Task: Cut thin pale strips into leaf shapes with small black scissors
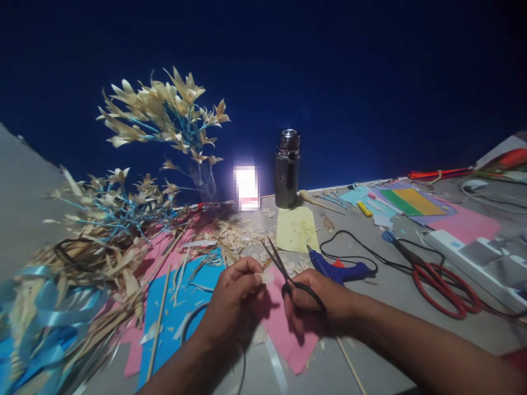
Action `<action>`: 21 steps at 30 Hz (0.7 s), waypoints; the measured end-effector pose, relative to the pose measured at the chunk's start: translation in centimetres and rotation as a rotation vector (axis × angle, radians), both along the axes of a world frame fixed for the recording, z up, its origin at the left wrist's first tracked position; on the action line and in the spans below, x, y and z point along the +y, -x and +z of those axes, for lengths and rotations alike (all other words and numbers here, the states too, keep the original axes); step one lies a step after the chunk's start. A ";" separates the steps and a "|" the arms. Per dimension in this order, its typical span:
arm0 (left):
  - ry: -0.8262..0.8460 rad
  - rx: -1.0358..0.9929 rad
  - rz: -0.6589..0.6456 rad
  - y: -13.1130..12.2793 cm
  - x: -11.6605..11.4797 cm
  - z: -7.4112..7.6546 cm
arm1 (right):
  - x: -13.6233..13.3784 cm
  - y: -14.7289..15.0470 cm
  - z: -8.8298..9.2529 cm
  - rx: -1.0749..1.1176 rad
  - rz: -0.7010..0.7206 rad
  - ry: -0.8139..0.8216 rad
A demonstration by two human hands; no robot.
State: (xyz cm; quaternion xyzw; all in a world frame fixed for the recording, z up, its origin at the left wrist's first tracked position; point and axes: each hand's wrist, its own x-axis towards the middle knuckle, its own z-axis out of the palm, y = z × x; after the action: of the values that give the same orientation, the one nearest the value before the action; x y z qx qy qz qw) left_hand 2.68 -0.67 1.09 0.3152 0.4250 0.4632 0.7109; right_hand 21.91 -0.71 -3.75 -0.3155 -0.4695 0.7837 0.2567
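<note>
My left hand (239, 291) pinches a small pale, petal-like piece (267, 278) between thumb and fingertips. In my right hand (307, 302) is a pair of scissors (279, 259) with dark handles. Its slim blades are parted and point up and to the left, close to the pale piece but apart from it. Below both hands lies a pink sheet (288, 343). Just beyond my right hand rests a blue glue gun (341, 269) with a black cord. Pale shavings (242, 233) are strewn behind my left hand.
Dried-husk flowers on blue stems (164, 115) stand at the back left, beside a dark bottle (287, 175) and a bright blurred light (247, 186). Large red-handled scissors (444, 291) and a white power strip (477, 269) lie right. Blue ribbon (57, 315) curls at left.
</note>
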 end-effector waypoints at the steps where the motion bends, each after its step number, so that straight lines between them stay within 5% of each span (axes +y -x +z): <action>1: 0.003 -0.014 -0.004 0.1 0.1 0.0 | 0.0 -0.1 0.3 -0.003 0.029 -0.005; 7: -0.063 -0.047 0.015 0.9 0.5 0.0 | -0.1 -0.2 1.7 -0.142 0.183 -0.034; 21: -0.136 0.045 0.057 1.4 0.9 -0.3 | -0.4 0.0 1.7 -0.211 0.142 0.069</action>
State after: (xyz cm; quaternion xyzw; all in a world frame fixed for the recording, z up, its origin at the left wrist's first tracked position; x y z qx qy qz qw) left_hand 1.32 0.25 0.75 0.3611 0.4173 0.5038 0.6646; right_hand 21.93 -1.06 -2.02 -0.3709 -0.4876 0.7781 0.1387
